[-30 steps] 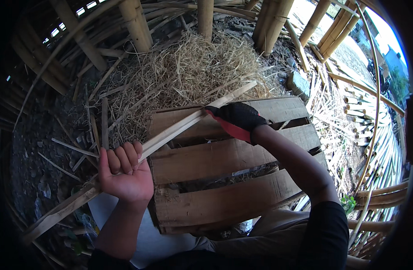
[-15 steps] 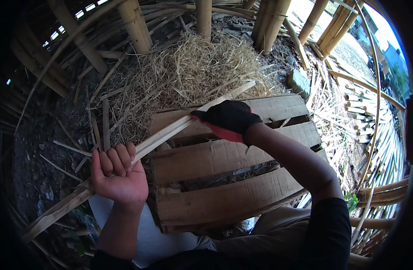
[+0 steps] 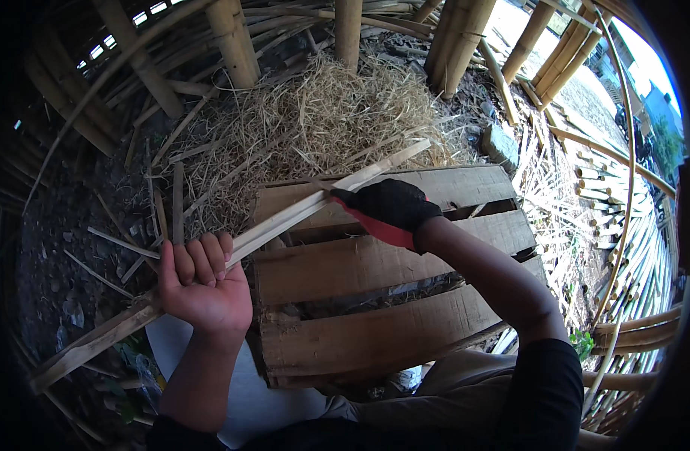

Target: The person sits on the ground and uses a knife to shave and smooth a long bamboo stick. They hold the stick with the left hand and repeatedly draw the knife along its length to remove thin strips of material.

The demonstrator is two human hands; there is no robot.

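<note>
Slippage looks like the main risk: the pale strip is long, both of its ends stick out past the 2 hands, and a weak hold could let it twist or slide. If it runs through the bare left hand, a raw edge could drive a splinter into the palm. A narrow dark piece shows just past the right hand's fingertips, on the far side of the strip; I cannot tell if it is a blade, but if so, a slip toward the left could cut the uncovered fingers.

The left hand is turned palm up, its fingers curled closed around the strip. The right hand, in a black and red glove, is closed with its tip against the strip; what lies inside that grip is hidden.

The strip slants from near left to far right, over the far left part of a slatted wooden platform. It looks light and fresh between the hands, with a lengthwise line, and browner and rougher at the near left end.
</note>
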